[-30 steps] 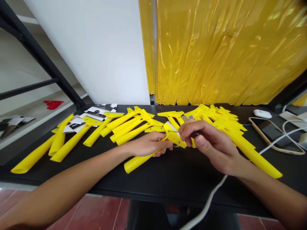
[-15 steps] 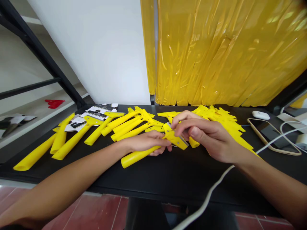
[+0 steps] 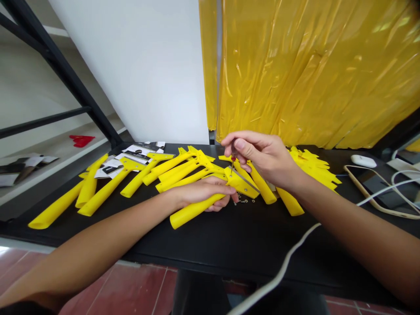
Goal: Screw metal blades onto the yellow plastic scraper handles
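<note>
Left hand [image 3: 200, 194] clamped around a yellow plastic scraper [image 3: 241, 183], low on the black desk [image 3: 229, 249]. Right hand [image 3: 262, 159] pinched on a slim red-handled screwdriver [image 3: 233, 156], tip at the scraper's head, tiny metal screws [image 3: 244, 201] just beside.

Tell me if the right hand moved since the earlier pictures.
Yes: the right hand rose and shifted left, now crossing the table's back edge toward the curtain.
</note>
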A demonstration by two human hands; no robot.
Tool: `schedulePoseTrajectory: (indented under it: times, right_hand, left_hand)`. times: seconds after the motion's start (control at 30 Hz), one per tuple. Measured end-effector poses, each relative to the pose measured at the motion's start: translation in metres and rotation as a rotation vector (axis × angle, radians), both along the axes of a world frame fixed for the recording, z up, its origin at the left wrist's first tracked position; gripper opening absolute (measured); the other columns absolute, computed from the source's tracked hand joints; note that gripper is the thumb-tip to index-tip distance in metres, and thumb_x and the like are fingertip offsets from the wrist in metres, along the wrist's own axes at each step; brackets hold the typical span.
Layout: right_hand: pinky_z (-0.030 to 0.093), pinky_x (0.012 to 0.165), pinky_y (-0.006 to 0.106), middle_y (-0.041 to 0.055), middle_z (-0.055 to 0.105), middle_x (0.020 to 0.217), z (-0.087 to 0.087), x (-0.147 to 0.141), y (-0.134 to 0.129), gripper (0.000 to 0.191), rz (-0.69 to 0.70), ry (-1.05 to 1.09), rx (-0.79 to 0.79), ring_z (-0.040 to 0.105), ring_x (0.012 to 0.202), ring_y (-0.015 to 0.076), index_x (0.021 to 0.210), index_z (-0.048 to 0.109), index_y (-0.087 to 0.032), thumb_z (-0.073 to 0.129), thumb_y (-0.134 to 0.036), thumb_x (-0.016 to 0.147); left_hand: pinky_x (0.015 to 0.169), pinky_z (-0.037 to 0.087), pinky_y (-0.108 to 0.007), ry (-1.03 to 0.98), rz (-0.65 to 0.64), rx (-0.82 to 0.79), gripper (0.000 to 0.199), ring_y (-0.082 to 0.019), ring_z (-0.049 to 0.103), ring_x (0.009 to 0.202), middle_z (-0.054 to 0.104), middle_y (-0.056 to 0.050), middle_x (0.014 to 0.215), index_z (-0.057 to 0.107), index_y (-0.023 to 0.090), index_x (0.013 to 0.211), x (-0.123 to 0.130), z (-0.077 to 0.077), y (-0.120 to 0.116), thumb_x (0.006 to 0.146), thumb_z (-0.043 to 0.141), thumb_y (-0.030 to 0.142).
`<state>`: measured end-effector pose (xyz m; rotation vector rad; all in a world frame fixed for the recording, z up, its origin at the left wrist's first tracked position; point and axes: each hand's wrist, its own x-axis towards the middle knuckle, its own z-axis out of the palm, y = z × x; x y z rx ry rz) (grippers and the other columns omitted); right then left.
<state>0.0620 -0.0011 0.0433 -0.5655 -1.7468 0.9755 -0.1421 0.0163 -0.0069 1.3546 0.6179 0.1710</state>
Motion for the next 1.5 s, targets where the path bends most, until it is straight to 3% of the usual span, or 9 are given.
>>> schedulePoseTrajectory:
  times: [0.23,0.43,0.6,0.8,0.93,1.07,1.23,1.4,1.5]
  right_hand:
    - [0.042,0.051,0.021,-0.0027,0.064,0.077,0.000,0.003,0.004,0.027,0.033,0.063,-0.034,0.052,0.059,0.0083,0.107,0.066,-0.021,0.080,-0.037,0.089]
    - [0.048,0.060,0.025,0.0061,0.070,0.114,0.003,0.015,0.010,0.024,0.050,-0.069,0.040,0.060,0.078,0.0128,0.107,0.077,-0.022,0.067,-0.042,0.099]
    - [0.041,0.056,0.024,0.0027,0.064,0.095,-0.002,0.012,0.008,0.031,0.052,-0.020,-0.046,0.052,0.070,0.0112,0.123,0.070,-0.026,0.054,-0.046,0.105]
    - [0.048,0.073,0.027,0.0046,0.063,0.100,-0.003,0.005,0.003,0.025,-0.166,-0.132,0.237,0.057,0.081,0.0130,0.102,0.070,-0.021,0.054,-0.041,0.106]
    - [0.042,0.055,0.025,0.0021,0.064,0.096,-0.003,0.004,0.004,0.023,-0.024,-0.015,0.085,0.046,0.060,0.0089,0.118,0.067,-0.025,0.054,-0.040,0.107]
    - [0.034,0.043,0.023,0.0002,0.063,0.091,-0.004,0.001,0.002,0.020,-0.027,0.093,-0.040,0.043,0.053,0.0066,0.107,0.066,-0.024,0.062,-0.043,0.102]
    - [0.038,0.040,0.023,-0.0003,0.064,0.091,0.000,0.003,0.003,0.020,-0.150,0.069,0.047,0.046,0.049,0.0043,0.092,0.071,-0.020,0.080,-0.039,0.089]
    - [0.043,0.041,0.021,0.0021,0.072,0.096,0.002,0.008,0.008,0.027,-0.038,0.054,-0.033,0.053,0.052,0.0059,0.115,0.074,-0.023,0.069,-0.042,0.098]
    - [0.042,0.041,0.019,0.0035,0.072,0.099,0.000,0.005,0.008,0.029,-0.034,0.081,-0.050,0.057,0.057,0.0067,0.112,0.074,-0.022,0.069,-0.046,0.097]
  left_hand:
    - [0.046,0.030,-0.023,-0.009,0.013,-0.017,0.037,-0.009,0.041,0.050,0.047,0.005,0.060,0.067,0.011,0.096,-0.001,-0.001,-0.001,0.097,0.064,0.048]
    - [0.048,0.030,-0.023,-0.009,0.018,-0.036,0.036,-0.009,0.041,0.051,0.046,0.005,0.060,0.068,0.012,0.095,-0.001,-0.002,0.000,0.096,0.066,0.048]
    - [0.047,0.032,-0.023,0.020,0.015,-0.033,0.036,-0.009,0.042,0.051,0.047,0.005,0.060,0.068,0.012,0.093,0.000,0.000,0.000,0.097,0.065,0.048]
    - [0.046,0.031,-0.023,0.010,0.028,-0.049,0.033,-0.010,0.041,0.049,0.047,0.005,0.057,0.066,0.013,0.090,-0.001,-0.002,0.001,0.097,0.065,0.046]
    - [0.045,0.029,-0.023,0.017,0.028,-0.053,0.033,-0.009,0.040,0.049,0.047,0.004,0.057,0.066,0.013,0.090,-0.001,-0.002,0.001,0.097,0.064,0.045]
    - [0.046,0.028,-0.023,0.016,0.043,-0.049,0.034,-0.009,0.039,0.048,0.047,0.005,0.057,0.066,0.013,0.090,-0.001,-0.001,0.000,0.095,0.066,0.047]
    - [0.046,0.027,-0.024,0.025,0.055,-0.025,0.036,-0.009,0.040,0.048,0.047,0.005,0.058,0.066,0.013,0.090,0.000,-0.002,0.001,0.094,0.067,0.049]
    - [0.047,0.030,-0.023,0.031,0.026,-0.023,0.033,-0.009,0.041,0.048,0.047,0.005,0.057,0.066,0.012,0.089,-0.001,-0.003,0.001,0.096,0.066,0.045]
    - [0.046,0.031,-0.023,0.030,0.032,-0.014,0.032,-0.010,0.042,0.048,0.048,0.004,0.057,0.066,0.013,0.090,-0.001,-0.001,0.001,0.096,0.065,0.044]
